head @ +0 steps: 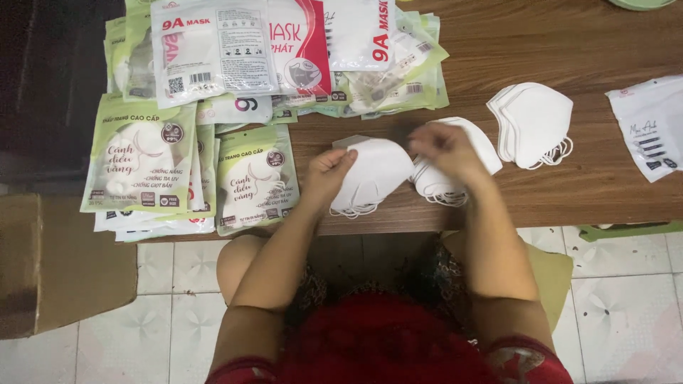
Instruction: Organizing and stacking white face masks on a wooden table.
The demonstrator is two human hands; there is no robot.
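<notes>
My left hand (329,173) pinches the edge of a small stack of folded white face masks (377,171) near the front edge of the wooden table (569,192). My right hand (442,148), blurred, is closed on a second bundle of white masks (462,167) just to the right; their ear loops hang below it. A third pile of white masks (533,124) lies apart, further right, untouched.
Several green-and-white and red-and-white mask packets (213,85) are heaped over the table's left and back. A white pouch (651,128) lies at the right edge. A cardboard box (64,263) stands on the tiled floor at left. My knees sit under the table.
</notes>
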